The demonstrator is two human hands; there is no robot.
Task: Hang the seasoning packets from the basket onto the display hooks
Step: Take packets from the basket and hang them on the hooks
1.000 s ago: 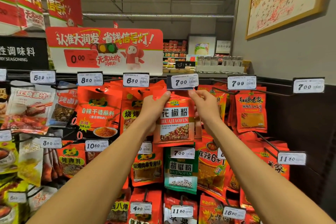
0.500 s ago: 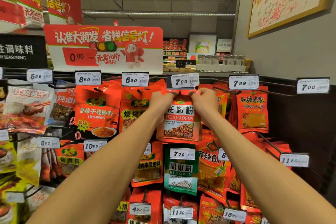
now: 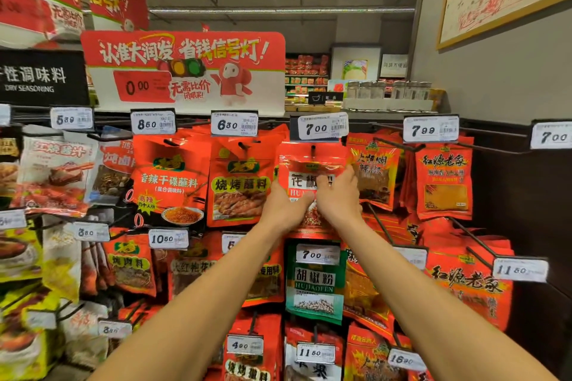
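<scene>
A red huajiao seasoning packet (image 3: 311,164) hangs from the top-row display hook (image 3: 313,149) under the 7.00 price tag (image 3: 322,127). The hook passes through the hole in the packet's top. My left hand (image 3: 286,206) holds the packet's left side at mid-height. My right hand (image 3: 339,196) holds its right side, with the fingers around the edge. The two hands cover the lower half of the packet. The basket is out of view.
Packed rows of hanging seasoning packets fill the rack: a red barbecue-dip packet (image 3: 240,185) to the left, a red chilli packet (image 3: 376,173) to the right, a green pepper packet (image 3: 314,284) below. Bare hook arms (image 3: 495,150) jut out at the right beside a dark wall.
The packet went up onto the hook and now hangs from it. Both hands slid down from its top corners to its middle.
</scene>
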